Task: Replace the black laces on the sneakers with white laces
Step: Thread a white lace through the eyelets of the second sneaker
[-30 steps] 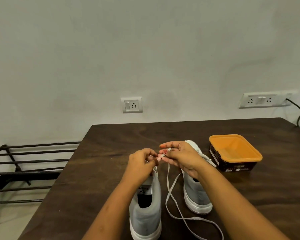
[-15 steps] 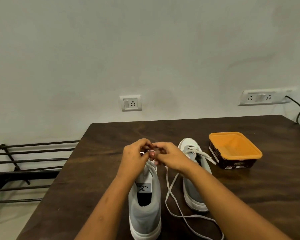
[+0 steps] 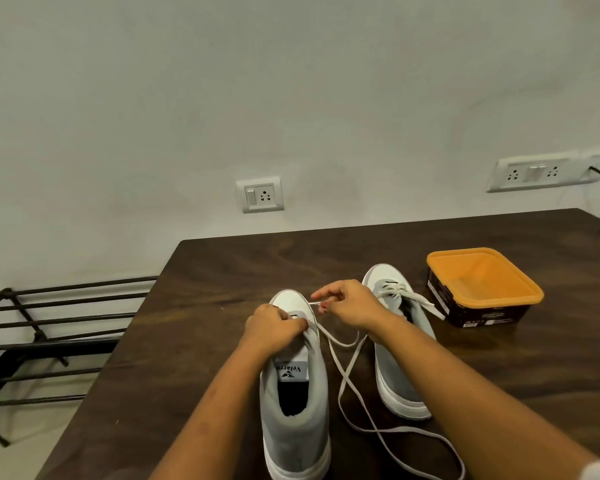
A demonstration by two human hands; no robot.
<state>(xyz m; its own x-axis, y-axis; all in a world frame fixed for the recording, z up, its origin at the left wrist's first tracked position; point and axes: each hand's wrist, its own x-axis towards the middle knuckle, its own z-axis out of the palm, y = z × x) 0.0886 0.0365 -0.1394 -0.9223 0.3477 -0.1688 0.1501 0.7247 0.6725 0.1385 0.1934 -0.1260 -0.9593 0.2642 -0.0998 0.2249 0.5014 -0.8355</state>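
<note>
White lace (image 3: 347, 372) lies centre-frame, its tip pinched in the right hand (image 3: 350, 306) just right of the nearer sneaker (image 3: 295, 403) (toe pointing up-frame), whose eyelet flap the left hand (image 3: 271, 329) grips; slack trails lower right.

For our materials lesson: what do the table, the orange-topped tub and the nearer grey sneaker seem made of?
Table: dark wood or wood-look laminate, matte; grain shows.
Tub: probably plastic; smooth, glossy moulded rim.
Sneaker: grey fabric upper, soft matte look; white sole, likely rubber.
</note>
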